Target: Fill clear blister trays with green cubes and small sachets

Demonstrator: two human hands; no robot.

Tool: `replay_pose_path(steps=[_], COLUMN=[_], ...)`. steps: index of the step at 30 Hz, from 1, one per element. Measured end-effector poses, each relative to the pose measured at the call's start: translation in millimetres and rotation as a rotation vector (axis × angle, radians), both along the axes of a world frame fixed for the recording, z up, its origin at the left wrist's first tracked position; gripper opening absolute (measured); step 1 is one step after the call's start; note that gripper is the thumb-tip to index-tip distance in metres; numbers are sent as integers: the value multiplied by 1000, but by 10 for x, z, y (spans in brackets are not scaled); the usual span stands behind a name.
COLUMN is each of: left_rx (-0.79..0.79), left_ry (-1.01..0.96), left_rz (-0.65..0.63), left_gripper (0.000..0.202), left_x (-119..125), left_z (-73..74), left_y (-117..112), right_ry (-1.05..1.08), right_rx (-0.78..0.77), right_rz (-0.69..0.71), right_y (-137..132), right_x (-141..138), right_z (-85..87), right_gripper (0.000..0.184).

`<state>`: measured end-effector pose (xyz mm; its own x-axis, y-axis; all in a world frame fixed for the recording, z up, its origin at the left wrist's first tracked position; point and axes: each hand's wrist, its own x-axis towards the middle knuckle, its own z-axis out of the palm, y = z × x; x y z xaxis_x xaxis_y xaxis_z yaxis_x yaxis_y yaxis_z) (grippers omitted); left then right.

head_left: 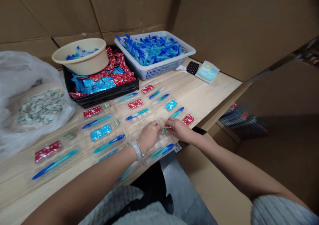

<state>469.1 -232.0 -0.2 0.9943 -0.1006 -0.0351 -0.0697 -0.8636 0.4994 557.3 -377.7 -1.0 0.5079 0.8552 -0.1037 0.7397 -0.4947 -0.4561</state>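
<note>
My left hand (150, 136), with a pale bangle at its wrist, and my right hand (178, 129) meet over the near right of the table. Their closed fingertips pinch a small green-and-white striped piece (163, 129), mostly hidden by the fingers. Beneath them are clear plastic trays laid out in rows. A blue-and-teal pen (162, 151) lies just in front of my hands, and another pen (178, 112) lies beyond. Beside my right hand is a red patterned packet (188, 119); a light-blue packet (171, 105) lies farther back.
At the back, a white basket (159, 65) holds many pens. Left of it, a cream bowl (84, 63) rests on a black box (107, 93) of red and blue packets. A clear bag (15, 132) holds striped pieces. An open carton (221, 102) stands past the table's right edge.
</note>
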Motion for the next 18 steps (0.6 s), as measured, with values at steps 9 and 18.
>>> replay_pose_path(steps=[9,18], left_rx=[51,-39], left_ry=[-58,-28], left_rz=[-48,-65], left_gripper=[21,23], left_x=[2,12], left_z=[-15,-96], left_y=[-5,44], right_ry=[-55,-129], right_rx=[1,56], right_rz=[-17,-70], right_y=[19,22], right_x=[-139,-247], right_z=[21,-78], right_gripper=[10,9])
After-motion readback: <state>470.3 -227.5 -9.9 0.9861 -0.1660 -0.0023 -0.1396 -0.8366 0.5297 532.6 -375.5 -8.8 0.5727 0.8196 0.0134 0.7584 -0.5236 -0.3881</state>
